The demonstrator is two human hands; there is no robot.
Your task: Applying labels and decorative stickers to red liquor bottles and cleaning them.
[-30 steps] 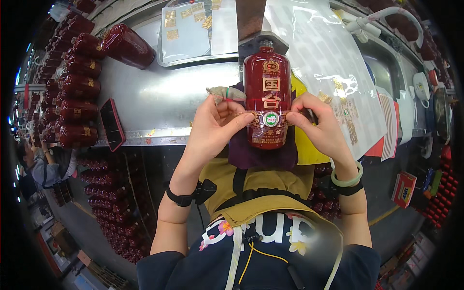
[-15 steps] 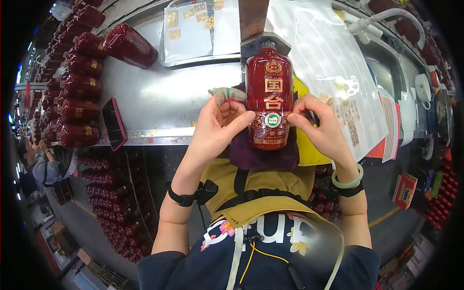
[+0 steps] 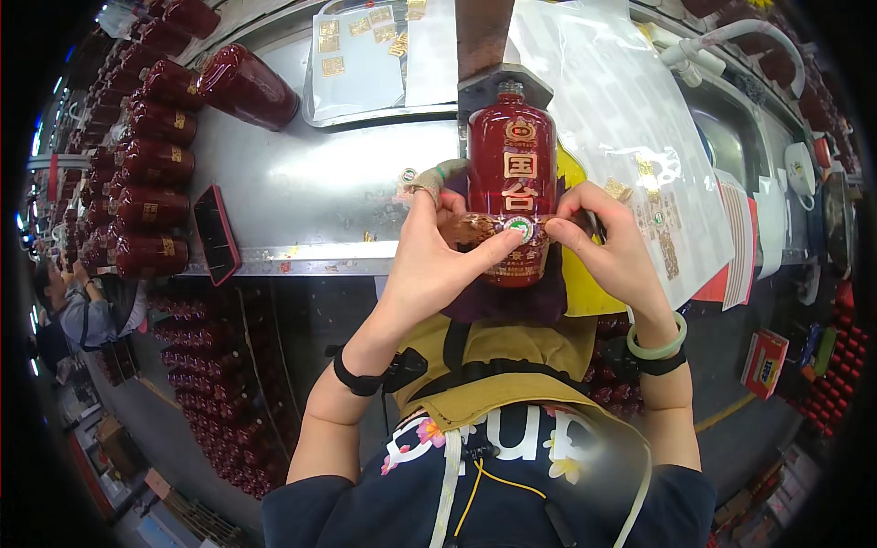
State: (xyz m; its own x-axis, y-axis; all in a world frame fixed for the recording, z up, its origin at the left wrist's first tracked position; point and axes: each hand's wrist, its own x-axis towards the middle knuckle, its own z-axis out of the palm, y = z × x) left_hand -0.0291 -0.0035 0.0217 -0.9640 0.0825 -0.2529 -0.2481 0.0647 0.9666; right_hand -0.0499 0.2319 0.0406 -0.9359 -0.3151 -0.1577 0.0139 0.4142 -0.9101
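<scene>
A dark red glass bottle (image 3: pixel 516 137) with gold lettering lies neck away from me on a purple cloth (image 3: pixel 466 301), under a dark stand. Across its lower part runs a brown-gold patterned decal strip (image 3: pixel 475 230) with a round green-and-white emblem. My left hand (image 3: pixel 448 233) has its thumb over the emblem and its fingers curled beneath the strip's left part, which sticks out past the bottle. Beige covering (image 3: pixel 443 175) shows on its fingers, beside a small round mark. My right hand (image 3: pixel 594 228) pinches at the bottle's right edge, where the strip's end is mostly hidden.
Translucent sheets with gold decals (image 3: pixel 649 183) cover the bench on the right, beside a sink and tap (image 3: pixel 731 41). A tray (image 3: pixel 356 78) holds more gold decals. Many red bottles (image 3: pixel 155 164) stand left, near a phone-like dark red object (image 3: pixel 216 236). Another person (image 3: pixel 87 306) works far left.
My left hand has moved right and its thumb now lies on the emblem. The strip's left part now sticks out beyond the bottle. My right hand stays nearly in place.
</scene>
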